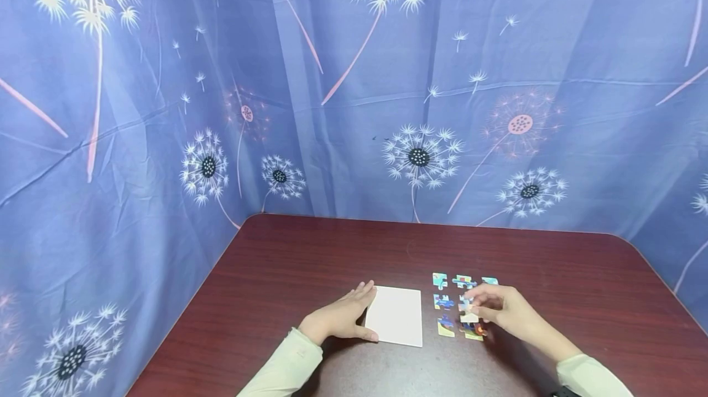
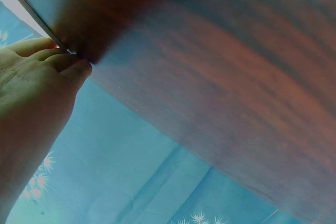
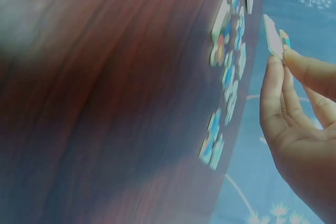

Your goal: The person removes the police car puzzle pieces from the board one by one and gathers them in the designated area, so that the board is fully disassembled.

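Observation:
My left hand [image 1: 344, 316] rests at the left edge of a white square board [image 1: 395, 317], fingers extended and thumb spread along that side. Seen from the left wrist, its fingertips are right at the board's edge. My right hand [image 1: 511, 312] pinches a jigsaw puzzle piece [image 3: 272, 36] between thumb and fingers, raised over the other pieces. Several puzzle pieces [image 1: 442, 302] with coloured pictures lie in loose rows to the right of the board, apart from it. The right hand hides part of these rows in the head view.
Everything lies on a dark red-brown wooden table [image 1: 310, 255]. A blue curtain [image 1: 343, 139] with a dandelion print hangs behind the table and along its left side.

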`<state>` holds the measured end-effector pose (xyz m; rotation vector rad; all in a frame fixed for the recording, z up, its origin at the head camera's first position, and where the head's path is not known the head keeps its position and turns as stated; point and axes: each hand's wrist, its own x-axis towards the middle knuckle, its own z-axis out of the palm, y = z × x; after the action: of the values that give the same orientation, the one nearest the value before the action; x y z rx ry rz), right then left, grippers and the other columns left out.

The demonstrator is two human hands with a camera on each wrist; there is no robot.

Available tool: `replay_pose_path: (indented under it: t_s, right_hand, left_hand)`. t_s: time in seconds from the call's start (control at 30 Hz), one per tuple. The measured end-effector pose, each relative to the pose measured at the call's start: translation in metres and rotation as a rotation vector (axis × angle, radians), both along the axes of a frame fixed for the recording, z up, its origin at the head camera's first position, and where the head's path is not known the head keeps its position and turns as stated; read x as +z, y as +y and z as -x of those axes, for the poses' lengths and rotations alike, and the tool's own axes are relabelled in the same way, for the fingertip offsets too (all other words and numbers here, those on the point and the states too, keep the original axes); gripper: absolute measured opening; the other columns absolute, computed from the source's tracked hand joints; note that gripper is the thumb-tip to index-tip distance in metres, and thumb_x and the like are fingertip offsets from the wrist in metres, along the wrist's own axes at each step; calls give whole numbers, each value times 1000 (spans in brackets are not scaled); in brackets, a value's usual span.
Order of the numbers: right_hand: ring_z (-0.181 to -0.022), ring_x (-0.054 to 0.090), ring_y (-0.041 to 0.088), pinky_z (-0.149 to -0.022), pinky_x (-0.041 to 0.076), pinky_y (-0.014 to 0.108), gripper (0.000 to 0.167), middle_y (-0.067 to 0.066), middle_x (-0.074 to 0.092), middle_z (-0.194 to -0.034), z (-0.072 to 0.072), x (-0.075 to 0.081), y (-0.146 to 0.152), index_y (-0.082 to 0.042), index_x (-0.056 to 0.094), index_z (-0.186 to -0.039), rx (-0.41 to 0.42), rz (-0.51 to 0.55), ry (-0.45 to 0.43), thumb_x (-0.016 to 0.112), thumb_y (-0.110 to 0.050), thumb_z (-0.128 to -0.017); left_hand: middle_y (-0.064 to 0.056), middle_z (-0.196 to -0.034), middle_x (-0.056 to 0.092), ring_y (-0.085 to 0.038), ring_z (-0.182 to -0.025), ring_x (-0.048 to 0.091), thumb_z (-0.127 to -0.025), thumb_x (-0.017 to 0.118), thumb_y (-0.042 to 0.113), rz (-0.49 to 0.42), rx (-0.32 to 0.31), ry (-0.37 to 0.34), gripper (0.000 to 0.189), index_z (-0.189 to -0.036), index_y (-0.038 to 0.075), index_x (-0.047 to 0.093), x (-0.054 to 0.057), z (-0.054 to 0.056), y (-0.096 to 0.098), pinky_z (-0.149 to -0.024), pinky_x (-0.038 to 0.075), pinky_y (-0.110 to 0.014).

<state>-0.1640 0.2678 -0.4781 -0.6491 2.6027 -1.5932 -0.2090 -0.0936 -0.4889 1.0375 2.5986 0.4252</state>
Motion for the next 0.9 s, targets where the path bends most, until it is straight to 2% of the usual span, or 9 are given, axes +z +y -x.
replay_pose_path:
  t_s: [0.23,0.43,0.77,0.9]
  right_hand:
    - [-68,64,12,-56,56,33,25,11,66,-84,-6,-2,17,10,61,-109,-20,-8,-44,65,-3,-89]
    - [-65,64,13,-52,54,33,22,13,66,-83,-16,-7,35,11,60,-107,-8,-14,-23,64,-1,-89]
    - [-64,62,14,-51,54,32,25,7,65,-85,-29,-11,55,11,59,-110,-22,-34,-101,62,-5,-91]
    - [-63,61,12,-49,53,31,24,5,65,-83,-31,-14,56,11,59,-109,-17,-32,-94,63,-4,-91]
  left_hand:
    - [-20,-158,13,-32,-146,12,-83,68,48,-11,-2,-8,98,-150,-5,21,3,-2,-2,-117,16,-43]
    - [-21,-158,13,-33,-146,13,-83,68,49,-12,-7,0,98,-150,-6,21,3,-2,-1,-117,16,-42]
    - [-20,-158,14,-32,-146,13,-83,68,49,-13,-7,2,98,-149,-6,22,3,-2,0,-117,16,-42]
    - [-20,-158,14,-31,-146,13,-83,68,49,-10,1,-8,98,-150,-5,21,5,-3,1,-117,16,-42]
